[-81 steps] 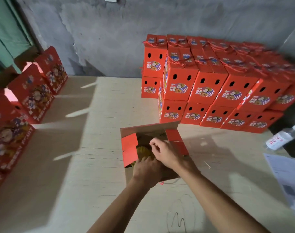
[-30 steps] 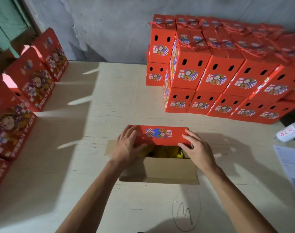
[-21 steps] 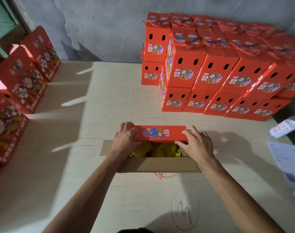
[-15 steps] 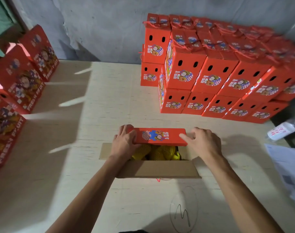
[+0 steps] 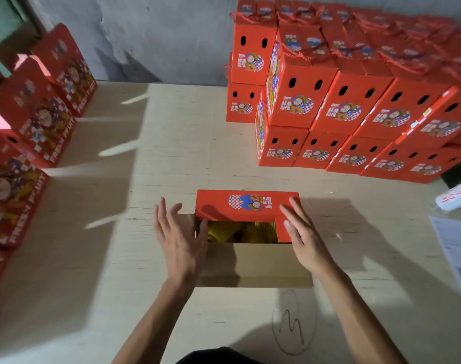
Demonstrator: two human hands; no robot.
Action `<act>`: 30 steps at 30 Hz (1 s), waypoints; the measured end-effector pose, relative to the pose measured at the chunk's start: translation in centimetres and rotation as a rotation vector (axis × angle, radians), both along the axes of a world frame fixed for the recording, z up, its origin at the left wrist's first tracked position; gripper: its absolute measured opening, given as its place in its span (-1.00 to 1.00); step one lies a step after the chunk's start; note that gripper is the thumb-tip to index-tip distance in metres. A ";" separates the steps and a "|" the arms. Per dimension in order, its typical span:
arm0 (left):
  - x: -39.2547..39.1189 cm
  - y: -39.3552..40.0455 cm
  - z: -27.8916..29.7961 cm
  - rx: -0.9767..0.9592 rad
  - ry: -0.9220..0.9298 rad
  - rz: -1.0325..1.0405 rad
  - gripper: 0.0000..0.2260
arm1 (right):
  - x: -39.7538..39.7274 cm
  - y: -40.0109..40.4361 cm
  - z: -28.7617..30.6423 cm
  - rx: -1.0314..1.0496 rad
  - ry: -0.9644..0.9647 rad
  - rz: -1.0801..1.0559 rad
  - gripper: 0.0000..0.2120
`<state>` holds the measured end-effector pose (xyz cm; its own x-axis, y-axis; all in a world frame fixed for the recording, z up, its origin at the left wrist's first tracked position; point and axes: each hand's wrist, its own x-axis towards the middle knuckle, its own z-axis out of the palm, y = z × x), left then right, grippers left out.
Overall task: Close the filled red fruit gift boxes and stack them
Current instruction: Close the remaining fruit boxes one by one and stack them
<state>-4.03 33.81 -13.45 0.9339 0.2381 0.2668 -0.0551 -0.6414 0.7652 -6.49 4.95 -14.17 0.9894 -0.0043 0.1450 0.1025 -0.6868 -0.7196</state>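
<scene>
At the lower centre of the frame, on the pale table, the open gift box is sitting with its far red flap folded over the opening and its near brown flap lying outward toward the person, so the closing step is looking about half done. Yellow netted fruit is showing through the gap between the two flaps. The left hand is hovering with straight, spread fingers at the left edge of the box, gripping nothing; whether its thumb is touching the box wall cannot be told. The right hand is lying flat with straight fingers, pressing the small red side tab and the right end of the far flap, also gripping nothing. The next move is probably calling for the left side tab to be tucked in and the near flap to be brought up and over the fruit. The finished stack, two boxes high, is standing at the upper right, well apart from the box. Unclosed red boxes are lining the left edge. A bottle and printed sheets of paper are lying at the right edge, near the path to the stack.
</scene>
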 end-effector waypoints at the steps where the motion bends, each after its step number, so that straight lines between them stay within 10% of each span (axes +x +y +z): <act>1: -0.4 0.2 0.3 -0.084 -0.064 -0.016 -0.52 | -0.1 0.0 -0.1 0.020 -0.005 0.001 -0.57; 11: -0.7 0.6 2.1 -0.494 -0.115 -0.060 -0.69 | -0.4 0.2 0.0 0.102 0.052 -0.016 -0.58; 16: -1.8 1.5 -0.4 -0.176 -0.146 -0.308 -0.74 | -0.5 0.2 0.1 0.139 0.023 -0.026 -0.60; 19: -2.0 1.9 -0.9 -0.207 -0.235 -0.022 -0.66 | -0.5 0.1 -0.2 0.146 0.020 -0.032 -0.60; 22: -1.7 2.0 0.3 -0.655 0.175 0.234 -0.40 | -0.5 0.2 -0.3 0.150 0.018 -0.036 -0.60; 24: -1.6 2.1 0.7 -0.778 0.170 0.049 -0.45 | -0.4 0.1 -0.3 0.156 0.014 -0.037 -0.60; 30: -1.0 2.5 -0.3 -0.128 0.090 -0.654 -0.58 | -0.8 0.2 -0.2 0.203 0.021 -0.043 -0.62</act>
<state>-4.99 36.30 -13.72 0.9138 -0.3595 0.1889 -0.3341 -0.4014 0.8528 -7.24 5.13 -14.35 0.9905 -0.0740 0.1159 0.0593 -0.5309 -0.8454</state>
